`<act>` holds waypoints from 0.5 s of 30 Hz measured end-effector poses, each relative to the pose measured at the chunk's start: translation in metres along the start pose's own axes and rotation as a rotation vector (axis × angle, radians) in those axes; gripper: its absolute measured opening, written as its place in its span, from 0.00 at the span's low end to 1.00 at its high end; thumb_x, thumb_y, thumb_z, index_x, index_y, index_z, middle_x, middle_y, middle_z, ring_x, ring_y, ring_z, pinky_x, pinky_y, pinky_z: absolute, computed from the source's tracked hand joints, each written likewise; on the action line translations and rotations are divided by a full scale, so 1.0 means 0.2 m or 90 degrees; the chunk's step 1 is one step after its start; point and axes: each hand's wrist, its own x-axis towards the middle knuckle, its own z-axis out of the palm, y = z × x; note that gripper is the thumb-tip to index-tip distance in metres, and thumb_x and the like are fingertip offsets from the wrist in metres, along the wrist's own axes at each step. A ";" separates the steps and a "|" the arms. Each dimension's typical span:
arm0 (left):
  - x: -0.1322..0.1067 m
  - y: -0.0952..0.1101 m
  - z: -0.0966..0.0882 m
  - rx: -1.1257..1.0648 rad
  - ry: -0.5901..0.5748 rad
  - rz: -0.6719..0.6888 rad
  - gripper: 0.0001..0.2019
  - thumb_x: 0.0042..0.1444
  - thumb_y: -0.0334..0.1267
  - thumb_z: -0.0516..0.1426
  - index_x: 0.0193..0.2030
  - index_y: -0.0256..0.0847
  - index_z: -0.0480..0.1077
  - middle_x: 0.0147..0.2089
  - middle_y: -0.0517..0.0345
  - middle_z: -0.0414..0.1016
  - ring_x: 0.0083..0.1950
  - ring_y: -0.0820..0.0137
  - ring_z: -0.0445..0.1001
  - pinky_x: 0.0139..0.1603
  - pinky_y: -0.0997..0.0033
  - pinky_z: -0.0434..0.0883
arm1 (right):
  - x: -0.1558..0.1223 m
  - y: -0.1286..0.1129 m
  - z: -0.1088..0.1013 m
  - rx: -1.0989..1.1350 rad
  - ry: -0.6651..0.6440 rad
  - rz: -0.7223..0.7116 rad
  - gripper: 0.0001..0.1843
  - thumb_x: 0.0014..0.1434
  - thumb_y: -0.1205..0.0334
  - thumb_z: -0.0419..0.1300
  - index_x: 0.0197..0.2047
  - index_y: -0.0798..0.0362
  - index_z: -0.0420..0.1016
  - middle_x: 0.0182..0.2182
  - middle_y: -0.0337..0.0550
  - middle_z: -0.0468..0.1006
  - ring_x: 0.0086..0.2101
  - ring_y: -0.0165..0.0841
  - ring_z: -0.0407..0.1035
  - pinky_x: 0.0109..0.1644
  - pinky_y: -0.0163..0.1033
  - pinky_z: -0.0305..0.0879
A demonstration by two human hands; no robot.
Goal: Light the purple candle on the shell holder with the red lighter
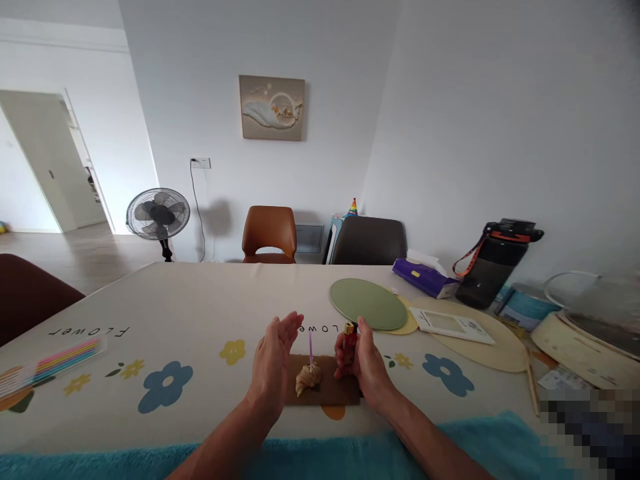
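Note:
A thin purple candle (311, 348) stands upright in a small, lumpy, light-brown piece of food (308, 378), perhaps pastry or bread. Beneath it lies a brown board (325, 398). My left hand (275, 357) is raised to the left of the candle, palm turned inward, fingers stretched out, holding nothing. On the other side, my right hand (364, 363) is wrapped round a red lighter (350, 343) with its metal top upward. I cannot make out a flame at the lighter or the candle. Neither hand touches the candle.
A pack of coloured candles (70, 360) lies at the left. To the right are a green round placemat (367, 305), a white card (453, 325), a purple tissue pack (424, 275), a dark bottle (495, 263) and a cream appliance (590, 340). A blue towel (320, 460) covers the near edge.

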 end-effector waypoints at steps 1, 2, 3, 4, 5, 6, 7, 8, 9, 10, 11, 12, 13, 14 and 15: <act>0.00 0.00 0.00 0.001 -0.001 -0.001 0.18 0.63 0.41 0.45 0.44 0.36 0.74 0.52 0.49 0.76 0.59 0.66 0.68 0.65 0.65 0.57 | 0.00 0.00 0.00 -0.005 0.001 -0.003 0.33 0.58 0.35 0.41 0.20 0.54 0.66 0.16 0.40 0.64 0.16 0.28 0.59 0.19 0.36 0.66; -0.01 0.00 0.00 0.003 -0.001 -0.002 0.18 0.63 0.41 0.45 0.44 0.36 0.74 0.52 0.49 0.75 0.59 0.66 0.68 0.65 0.65 0.57 | 0.00 0.00 0.00 -0.008 0.003 -0.006 0.33 0.57 0.35 0.42 0.20 0.55 0.66 0.16 0.40 0.64 0.16 0.28 0.59 0.19 0.36 0.66; -0.01 0.00 0.00 0.003 0.000 -0.003 0.18 0.63 0.41 0.45 0.44 0.36 0.74 0.52 0.49 0.75 0.59 0.66 0.68 0.65 0.65 0.57 | 0.00 -0.01 0.00 -0.010 0.004 -0.009 0.33 0.57 0.35 0.42 0.19 0.55 0.66 0.16 0.40 0.64 0.16 0.28 0.59 0.19 0.36 0.66; -0.01 0.00 0.00 0.003 0.000 -0.005 0.18 0.63 0.41 0.45 0.43 0.36 0.74 0.52 0.48 0.76 0.58 0.66 0.68 0.65 0.65 0.57 | 0.00 -0.01 0.00 -0.011 0.003 -0.009 0.33 0.57 0.35 0.42 0.19 0.55 0.66 0.16 0.40 0.63 0.16 0.28 0.59 0.19 0.36 0.65; -0.01 0.01 0.01 0.004 0.000 -0.006 0.18 0.63 0.41 0.45 0.43 0.36 0.74 0.52 0.48 0.76 0.58 0.66 0.69 0.64 0.65 0.58 | 0.00 -0.01 0.00 -0.011 0.002 -0.006 0.34 0.57 0.35 0.42 0.19 0.55 0.66 0.16 0.40 0.63 0.16 0.28 0.59 0.18 0.36 0.65; -0.01 0.01 0.01 0.005 0.000 -0.008 0.18 0.63 0.41 0.45 0.43 0.36 0.74 0.52 0.48 0.76 0.58 0.66 0.69 0.64 0.65 0.58 | 0.01 -0.01 0.00 -0.011 0.000 -0.002 0.34 0.57 0.35 0.42 0.18 0.55 0.66 0.15 0.40 0.63 0.16 0.28 0.59 0.19 0.36 0.65; -0.01 0.01 0.01 0.005 -0.001 -0.009 0.18 0.63 0.41 0.45 0.43 0.36 0.74 0.51 0.48 0.76 0.58 0.66 0.69 0.64 0.65 0.58 | 0.01 -0.01 0.00 -0.012 -0.003 0.002 0.34 0.57 0.35 0.41 0.18 0.54 0.65 0.15 0.40 0.63 0.16 0.28 0.59 0.19 0.36 0.65; -0.02 0.00 0.01 0.005 -0.001 -0.008 0.18 0.63 0.41 0.45 0.43 0.36 0.74 0.51 0.47 0.76 0.58 0.66 0.69 0.64 0.65 0.58 | 0.01 -0.01 0.00 -0.013 -0.005 0.005 0.34 0.57 0.35 0.41 0.18 0.54 0.65 0.15 0.40 0.64 0.16 0.28 0.59 0.19 0.36 0.66; -0.02 0.00 0.01 0.005 -0.001 -0.008 0.18 0.63 0.41 0.45 0.43 0.35 0.74 0.51 0.47 0.76 0.58 0.66 0.69 0.64 0.65 0.58 | 0.02 -0.01 0.00 -0.014 -0.007 0.006 0.34 0.57 0.35 0.41 0.18 0.54 0.65 0.15 0.40 0.64 0.16 0.28 0.59 0.20 0.37 0.66; -0.02 0.00 0.01 0.005 0.000 -0.008 0.18 0.63 0.40 0.45 0.43 0.35 0.74 0.51 0.47 0.76 0.58 0.66 0.69 0.64 0.65 0.58 | 0.02 -0.01 0.00 -0.014 -0.009 0.006 0.34 0.57 0.35 0.41 0.18 0.54 0.65 0.15 0.40 0.64 0.16 0.28 0.59 0.20 0.37 0.67; -0.02 0.00 0.01 0.004 0.001 -0.008 0.18 0.63 0.40 0.45 0.43 0.35 0.74 0.51 0.47 0.76 0.58 0.66 0.69 0.64 0.65 0.58 | 0.02 -0.01 0.00 -0.014 -0.009 0.003 0.34 0.57 0.35 0.42 0.18 0.54 0.65 0.15 0.40 0.64 0.15 0.28 0.59 0.20 0.38 0.67; -0.03 0.00 0.01 0.004 0.003 -0.009 0.18 0.63 0.40 0.45 0.43 0.35 0.74 0.51 0.47 0.76 0.58 0.66 0.69 0.64 0.65 0.58 | 0.02 -0.01 0.00 -0.014 -0.008 0.001 0.33 0.57 0.35 0.42 0.18 0.54 0.65 0.15 0.39 0.64 0.15 0.28 0.58 0.20 0.38 0.67; -0.03 0.01 0.02 0.003 0.005 -0.011 0.18 0.63 0.40 0.46 0.43 0.35 0.74 0.51 0.46 0.76 0.58 0.66 0.69 0.64 0.65 0.59 | 0.02 -0.01 0.00 -0.014 -0.006 -0.001 0.33 0.56 0.35 0.43 0.18 0.54 0.65 0.15 0.39 0.63 0.15 0.28 0.58 0.20 0.38 0.67; -0.03 0.01 0.02 0.004 0.009 -0.015 0.17 0.62 0.40 0.46 0.43 0.35 0.74 0.51 0.46 0.76 0.58 0.65 0.69 0.64 0.65 0.59 | 0.01 -0.01 0.00 -0.016 -0.005 -0.002 0.32 0.56 0.36 0.44 0.18 0.54 0.64 0.15 0.39 0.63 0.15 0.28 0.57 0.20 0.38 0.67; -0.04 0.01 0.02 0.006 0.013 -0.019 0.17 0.62 0.40 0.46 0.43 0.35 0.74 0.52 0.46 0.75 0.58 0.65 0.69 0.64 0.65 0.59 | 0.01 -0.01 0.00 -0.017 -0.004 -0.001 0.31 0.56 0.37 0.44 0.18 0.54 0.64 0.14 0.38 0.63 0.15 0.28 0.57 0.20 0.38 0.67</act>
